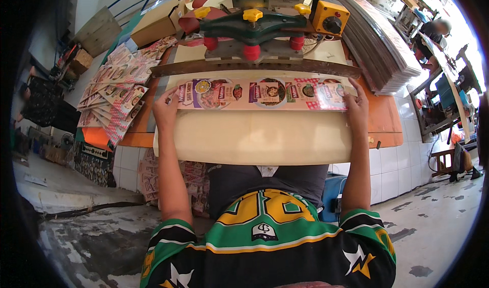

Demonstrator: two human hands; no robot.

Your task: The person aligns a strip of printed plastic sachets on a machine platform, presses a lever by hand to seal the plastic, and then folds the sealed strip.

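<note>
A long, glossy printed strip (244,95) with food pictures lies crosswise on a cream-coloured sheet (265,137). My left hand (167,108) is closed on its left end, thumb and fingers at the edge. At the opposite end, my right hand (358,104) pinches the strip's right edge. Just beyond the strip, the dark metal bar (257,69) of a press runs parallel to it. Above that bar sits the press's dark green bracket (249,28), with yellow knobs and red round pads.
Printed strips lie in an untidy pile (114,86) on the left of the orange table (384,127). A tall stack of flat sheets (377,38) stands at the right. Behind are a cardboard box (158,23) and a yellow control box (330,17). Two other people are farther off.
</note>
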